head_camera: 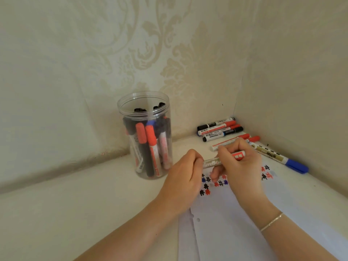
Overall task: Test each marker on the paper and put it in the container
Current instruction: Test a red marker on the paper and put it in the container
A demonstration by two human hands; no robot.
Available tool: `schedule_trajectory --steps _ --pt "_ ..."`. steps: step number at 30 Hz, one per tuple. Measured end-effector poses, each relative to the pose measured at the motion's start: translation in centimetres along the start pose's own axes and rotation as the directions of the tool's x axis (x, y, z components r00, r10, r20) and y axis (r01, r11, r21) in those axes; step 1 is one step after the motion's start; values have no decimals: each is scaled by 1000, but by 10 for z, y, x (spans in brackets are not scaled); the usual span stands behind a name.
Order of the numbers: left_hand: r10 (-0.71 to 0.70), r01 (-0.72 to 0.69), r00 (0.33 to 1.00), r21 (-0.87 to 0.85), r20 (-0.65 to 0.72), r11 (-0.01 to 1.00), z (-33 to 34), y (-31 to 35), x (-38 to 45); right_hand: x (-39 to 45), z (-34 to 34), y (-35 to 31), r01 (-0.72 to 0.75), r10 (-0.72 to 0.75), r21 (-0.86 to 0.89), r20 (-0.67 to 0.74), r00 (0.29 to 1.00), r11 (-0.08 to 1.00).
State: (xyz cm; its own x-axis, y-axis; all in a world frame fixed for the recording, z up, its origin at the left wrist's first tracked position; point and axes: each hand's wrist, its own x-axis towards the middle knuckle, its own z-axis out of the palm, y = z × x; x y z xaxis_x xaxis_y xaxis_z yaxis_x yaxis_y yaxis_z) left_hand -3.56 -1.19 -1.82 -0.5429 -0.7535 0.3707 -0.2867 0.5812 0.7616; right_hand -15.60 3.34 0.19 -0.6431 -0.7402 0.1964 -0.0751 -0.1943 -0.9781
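Across the desk point(79, 210), a pale surface set into a corner of patterned wallpaper, your two forearms reach forward from the near edge. Under them lies the paper point(235, 228), a white punched sheet running from the near edge toward the far right corner. Its far end carries small test marks point(212, 183), hash signs and blots in black, red and blue.

Left of the paper, toward the far edge, stands the container point(148, 136), a clear round jar with no lid. It holds many capped markers upright, red, black and blue.

Your left hand point(185, 174) is curled shut around one end of the held marker point(224, 160), covering that end completely. Your right hand point(239, 162) is clamped around the barrel of the same marker, with the thumb and fingers wrapped over it. This marker lies nearly level, just above the far end of the paper, between the two hands. A thin bracelet point(271, 222) circles your right wrist.

At the far right corner of the desk a group of loose markers point(220, 129) lies side by side, with black and red caps. Nearer you, two red-capped markers point(244, 139) lie partly hidden behind your right hand. Along the right edge lies a blue-capped marker point(280, 158), apart from the others.
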Motion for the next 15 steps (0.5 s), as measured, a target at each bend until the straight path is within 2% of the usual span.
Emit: schedule_trajectory --steps 1,3,6,8,10,12,13,15 --pt "52 -53 998 -12 -24 999 0 5 0 6 -3 -4 -24 25 25 -29 999 999" --pt "106 -121 985 -111 -133 986 -4 20 2 18 -6 -19 -88 97 189 -39 995 978" --pt "90 -221 924 -328 -372 919 -17 51 16 37 5 -51 -178 155 493 86 984 852" --pt "131 -342 845 -335 -518 878 -34 72 28 45 22 -75 -262 165 572 217 962 777" --pt "265 -438 755 -160 -600 885 -57 90 40 49 43 -97 -309 148 489 340 929 816" --pt "382 -436 675 77 -631 897 -82 102 50 49 64 -115 -263 146 238 416 898 935" --pt "416 -403 653 174 -633 898 -94 104 55 49 74 -123 -209 145 104 434 889 972" --pt "418 -315 668 275 -616 909 -113 104 65 51 90 -134 -109 132 -77 448 884 991"
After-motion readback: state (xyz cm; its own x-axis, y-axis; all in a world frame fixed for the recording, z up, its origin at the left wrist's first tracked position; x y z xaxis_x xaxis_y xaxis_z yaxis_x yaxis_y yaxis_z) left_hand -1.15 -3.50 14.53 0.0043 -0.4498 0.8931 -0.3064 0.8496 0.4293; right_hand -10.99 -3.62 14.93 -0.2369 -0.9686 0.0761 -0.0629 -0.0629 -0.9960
